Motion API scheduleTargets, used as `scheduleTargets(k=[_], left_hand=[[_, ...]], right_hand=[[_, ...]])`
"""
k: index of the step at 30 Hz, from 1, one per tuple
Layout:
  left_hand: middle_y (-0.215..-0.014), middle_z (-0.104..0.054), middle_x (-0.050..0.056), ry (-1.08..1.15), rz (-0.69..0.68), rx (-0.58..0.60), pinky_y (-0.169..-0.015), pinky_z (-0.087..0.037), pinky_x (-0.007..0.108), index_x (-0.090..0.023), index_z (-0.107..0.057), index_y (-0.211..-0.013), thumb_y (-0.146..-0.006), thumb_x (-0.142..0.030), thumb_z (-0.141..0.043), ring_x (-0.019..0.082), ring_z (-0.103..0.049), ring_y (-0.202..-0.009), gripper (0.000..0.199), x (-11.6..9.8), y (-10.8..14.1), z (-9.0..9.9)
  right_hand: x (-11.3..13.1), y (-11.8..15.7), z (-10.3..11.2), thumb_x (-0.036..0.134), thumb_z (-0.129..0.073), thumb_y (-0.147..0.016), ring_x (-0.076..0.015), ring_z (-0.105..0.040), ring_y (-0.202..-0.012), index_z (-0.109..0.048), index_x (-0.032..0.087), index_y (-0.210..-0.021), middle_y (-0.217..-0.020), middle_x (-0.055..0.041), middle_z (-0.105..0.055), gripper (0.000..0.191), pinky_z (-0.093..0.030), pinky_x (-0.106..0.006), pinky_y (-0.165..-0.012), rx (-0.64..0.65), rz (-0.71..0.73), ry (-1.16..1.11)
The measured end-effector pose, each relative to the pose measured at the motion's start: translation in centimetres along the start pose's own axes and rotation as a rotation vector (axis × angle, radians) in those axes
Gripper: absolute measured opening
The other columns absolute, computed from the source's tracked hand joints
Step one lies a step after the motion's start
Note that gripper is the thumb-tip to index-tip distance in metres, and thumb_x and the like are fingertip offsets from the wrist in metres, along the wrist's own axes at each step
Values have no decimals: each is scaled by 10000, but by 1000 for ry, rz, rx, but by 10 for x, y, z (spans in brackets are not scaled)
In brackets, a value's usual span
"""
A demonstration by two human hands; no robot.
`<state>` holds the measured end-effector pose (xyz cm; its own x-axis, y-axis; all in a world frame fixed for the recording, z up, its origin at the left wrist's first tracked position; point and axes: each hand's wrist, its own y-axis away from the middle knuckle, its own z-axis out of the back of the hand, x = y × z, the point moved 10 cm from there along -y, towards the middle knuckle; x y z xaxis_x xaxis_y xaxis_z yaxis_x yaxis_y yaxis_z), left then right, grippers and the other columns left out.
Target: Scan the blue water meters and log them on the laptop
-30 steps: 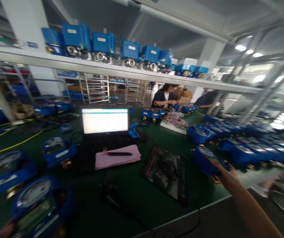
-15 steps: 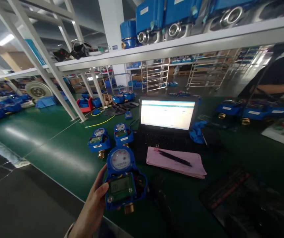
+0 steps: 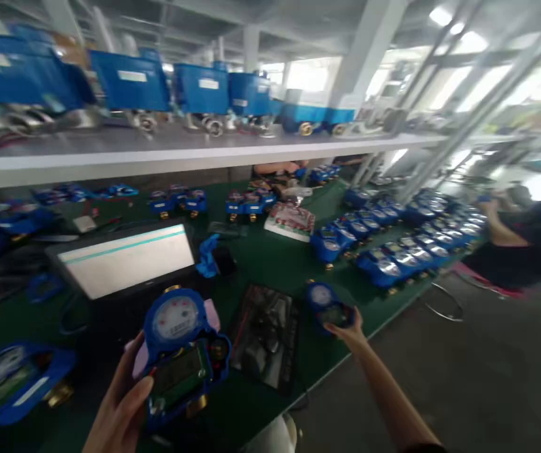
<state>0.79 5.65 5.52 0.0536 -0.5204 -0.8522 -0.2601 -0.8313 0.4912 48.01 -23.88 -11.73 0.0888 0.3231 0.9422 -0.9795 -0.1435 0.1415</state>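
Note:
My left hand is closed around the side of a blue water meter with a round dial, a small display on a green board and a brass fitting below. Farther right, my right hand grips the lower edge of a second blue meter, which is at or just above the green bench; I cannot tell whether it touches. Thumb and fingers lie on either side of its display. Another water meter with a brass end is at the lower left. The frame is somewhat blurred by motion.
An open laptop stands behind my left hand. A mouse lies on a dark mat between my hands. Rows of blue meters line the bench at right. A shelf crosses above; a co-worker's arm shows at far right.
The view has swung to the right. My right hand has come into sight, holding a second meter. My left hand still holds its meter.

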Motion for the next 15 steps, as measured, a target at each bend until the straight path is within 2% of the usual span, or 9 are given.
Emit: scheduleTargets(k=[1, 3, 6, 8, 12, 15], left_hand=[[-1453, -615, 34, -17, -2, 34, -793, -647, 372, -377, -498, -1477, -540, -580, -904, 426, -576, -1287, 1041, 6, 1, -19], [-1447, -618, 62, -31, -7, 101, -749, -655, 370, -343, -486, -1493, -594, -563, -877, 425, -597, -1259, 1005, 24, 10, -58], [-1318, -694, 121, 2, 21, 178, -661, -649, 354, -269, -474, -1491, -646, -574, -849, 392, -678, -1127, 974, 60, 33, -116], [-1274, -707, 132, 20, 56, 195, -563, -625, 325, -247, -476, -1471, -690, -547, -831, 349, -724, -998, 909, 87, 48, -147], [-1273, -691, 123, -4, 98, 165, -458, -570, 305, -279, -467, -1463, -772, -497, -770, 262, -734, -782, 786, 132, 59, -182], [-1266, -694, 131, -8, 139, 154, -457, -561, 310, -286, -405, -1507, -752, -510, -785, 253, -730, -726, 874, 161, 57, -194]], right_hand=[[-2, -7, 13, 414, -691, -937, -267, -603, -1139, -532, 203, -1360, -1341, -107, -563, 499, -549, -500, -953, 10, -8, -3], [-8, -21, 18, 409, -704, -928, -275, -596, -1161, -516, 207, -1379, -1364, -112, -551, 528, -536, -515, -976, 63, -16, -13], [-14, -35, 3, 397, -724, -914, -286, -586, -1181, -494, 216, -1406, -1385, -117, -535, 572, -526, -530, -990, 188, -25, -21], [-15, -37, -7, 384, -730, -910, -292, -580, -1192, -483, 218, -1419, -1385, -117, -534, 590, -517, -540, -1002, 281, -29, -17], [-13, -34, -11, 352, -738, -900, -312, -531, -1258, -465, 224, -1438, -1419, -117, -504, 618, -473, -570, -1051, 392, -28, 8], [-10, -31, -10, 322, -768, -870, -324, -505, -1285, -441, 233, -1459, -1447, -117, -477, 680, -447, -585, -1074, 436, -43, 28]])
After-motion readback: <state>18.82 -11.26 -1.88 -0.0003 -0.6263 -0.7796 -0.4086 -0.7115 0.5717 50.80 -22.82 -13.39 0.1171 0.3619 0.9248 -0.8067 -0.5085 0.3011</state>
